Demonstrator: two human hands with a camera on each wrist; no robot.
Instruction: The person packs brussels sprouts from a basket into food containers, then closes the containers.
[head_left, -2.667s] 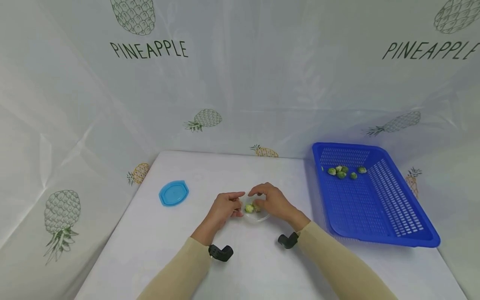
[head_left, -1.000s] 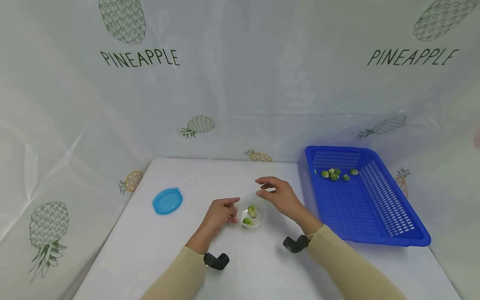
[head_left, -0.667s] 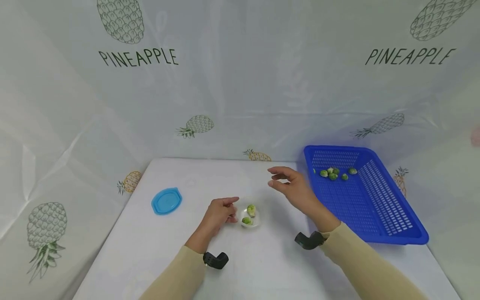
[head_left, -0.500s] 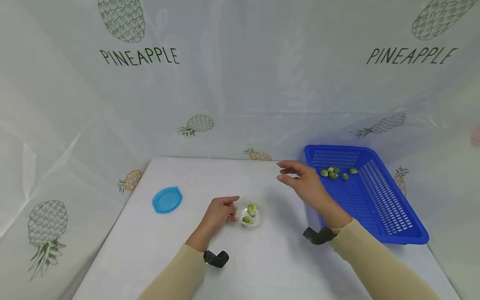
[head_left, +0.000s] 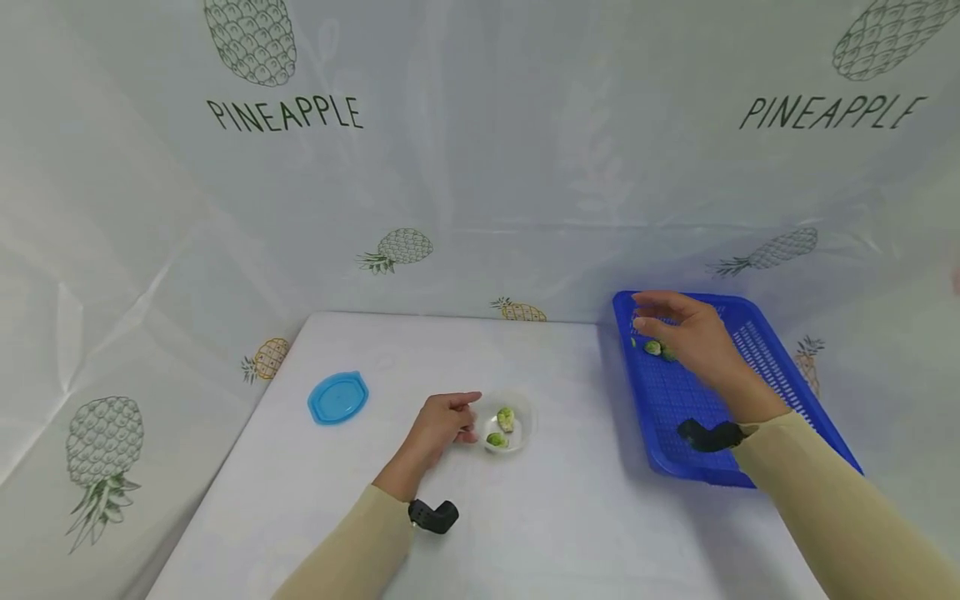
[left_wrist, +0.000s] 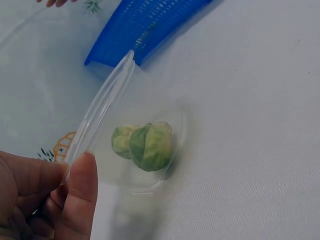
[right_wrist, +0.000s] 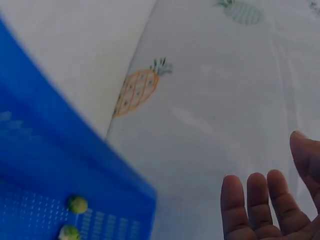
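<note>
My left hand (head_left: 441, 427) pinches the rim of a clear plastic bowl (left_wrist: 100, 107) between thumb and fingers. Inside the bowl lie two Brussels sprouts (left_wrist: 151, 147), seen through its wall in the left wrist view. My right hand (head_left: 693, 337) hovers over the far left part of a blue perforated basket (head_left: 675, 454), holding nothing. Its fingers (right_wrist: 257, 195) are spread and relaxed in the right wrist view. Below it, Brussels sprouts (head_left: 653, 347) lie in the basket, some of them hidden by the hand.
A light blue lid (head_left: 338, 398) lies on the left of the white table (head_left: 480, 533). The basket stands at the table's right side. Behind the table hangs a white sheet (head_left: 480, 150) printed with pineapples.
My right hand has let go of a sprout in the bowl and moved right and away until over the basket. My left hand has stayed at the bowl.
</note>
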